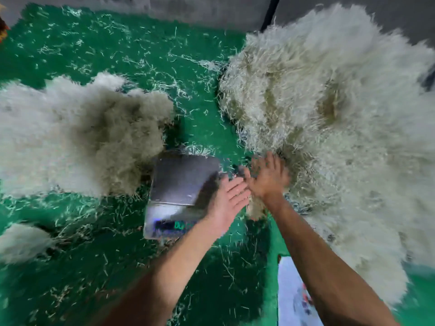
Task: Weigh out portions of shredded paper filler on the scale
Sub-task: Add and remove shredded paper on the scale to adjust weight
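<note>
A digital scale (181, 184) with a bare steel platform and a lit display sits on the green surface in the middle. A large heap of whitish shredded paper filler (329, 114) fills the right side. A second heap (70, 137) lies left of the scale. My left hand (229, 198) is open, palm up, over the scale's right edge. My right hand (266, 177) is spread with fingers apart at the base of the right heap, with a small tuft of filler (256, 208) beneath the wrist. The frame is motion-blurred.
Loose paper strands are scattered across the green surface (141, 55). A small clump of filler (21, 241) lies at the lower left. A white printed sheet or bag (294, 295) lies at the bottom right. A grey wall (188, 8) and a black cable (270, 12) run along the back.
</note>
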A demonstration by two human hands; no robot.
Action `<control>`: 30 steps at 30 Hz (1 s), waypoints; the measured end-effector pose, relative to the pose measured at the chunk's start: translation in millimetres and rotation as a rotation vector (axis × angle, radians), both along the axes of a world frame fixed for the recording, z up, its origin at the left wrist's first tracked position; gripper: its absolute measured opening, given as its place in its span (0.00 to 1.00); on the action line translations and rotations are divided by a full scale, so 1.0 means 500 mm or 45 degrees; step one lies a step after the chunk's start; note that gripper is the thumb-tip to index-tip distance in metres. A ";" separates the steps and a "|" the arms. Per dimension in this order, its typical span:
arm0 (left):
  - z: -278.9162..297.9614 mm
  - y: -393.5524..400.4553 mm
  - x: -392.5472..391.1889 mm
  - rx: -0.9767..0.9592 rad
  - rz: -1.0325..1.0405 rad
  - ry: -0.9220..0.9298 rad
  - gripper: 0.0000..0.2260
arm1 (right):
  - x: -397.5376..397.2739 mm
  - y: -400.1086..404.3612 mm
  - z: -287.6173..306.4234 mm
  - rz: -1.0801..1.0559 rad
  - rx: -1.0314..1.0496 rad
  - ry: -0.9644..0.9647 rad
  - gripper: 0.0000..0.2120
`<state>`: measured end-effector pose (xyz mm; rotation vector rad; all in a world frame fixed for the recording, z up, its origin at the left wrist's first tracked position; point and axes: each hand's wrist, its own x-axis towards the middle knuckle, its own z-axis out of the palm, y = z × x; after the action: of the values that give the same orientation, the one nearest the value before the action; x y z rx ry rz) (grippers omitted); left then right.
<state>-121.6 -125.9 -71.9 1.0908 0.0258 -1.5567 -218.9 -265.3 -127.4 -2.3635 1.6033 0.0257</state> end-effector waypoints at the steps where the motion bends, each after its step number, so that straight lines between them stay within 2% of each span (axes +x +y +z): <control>1: -0.011 -0.018 -0.028 0.007 -0.051 -0.104 0.24 | -0.025 -0.028 -0.014 0.034 0.097 0.117 0.39; 2: -0.025 -0.036 -0.052 0.034 -0.096 -0.220 0.22 | -0.044 -0.046 -0.030 0.069 0.208 0.138 0.40; 4: -0.058 -0.067 -0.083 0.175 -0.137 -0.410 0.20 | -0.065 -0.054 -0.058 0.061 0.337 0.000 0.39; 6: -0.093 -0.090 -0.096 0.338 -0.095 -0.443 0.19 | -0.073 -0.027 -0.078 -0.034 0.235 -0.135 0.35; 8: -0.120 -0.104 -0.104 0.385 -0.058 -0.525 0.20 | -0.078 0.015 -0.099 -0.167 0.048 -0.299 0.28; 11: -0.142 -0.115 -0.120 0.263 -0.122 -0.838 0.24 | -0.076 0.095 -0.094 -0.323 0.086 -0.741 0.22; 13: -0.154 -0.118 -0.133 0.134 -0.202 -0.971 0.26 | -0.079 0.158 -0.070 -0.479 0.301 -1.101 0.20; 15: -0.174 -0.115 -0.138 0.090 -0.321 -1.147 0.23 | -0.101 0.208 -0.059 -0.639 0.484 -1.330 0.19; 17: -0.192 -0.098 -0.137 0.068 -0.484 -1.425 0.19 | -0.146 0.230 -0.047 -0.447 0.358 -1.215 0.19; 20: -0.205 -0.033 -0.136 -0.179 -0.685 -1.897 0.15 | -0.205 0.182 -0.063 -0.131 -0.200 -0.727 0.15; 21: -0.215 -0.010 -0.130 -0.251 -0.694 -2.031 0.17 | -0.207 0.155 -0.065 -0.093 -0.275 -0.579 0.16; 24: -0.234 0.065 -0.127 -0.275 -0.636 -2.269 0.19 | -0.200 0.113 -0.069 -0.187 -0.153 -0.278 0.23; 26: -0.240 0.095 -0.131 -0.188 -0.633 -2.238 0.24 | -0.184 0.123 -0.081 -0.264 -0.053 -0.314 0.25; 30: -0.234 0.062 -0.126 -0.078 -0.808 -2.152 0.46 | -0.153 0.190 -0.083 -0.389 0.116 -0.779 0.24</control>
<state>-184.4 -95.0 -188.9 2.1455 -1.5874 -0.6445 -295.4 -170.6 -168.9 -1.7817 1.5689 -0.6091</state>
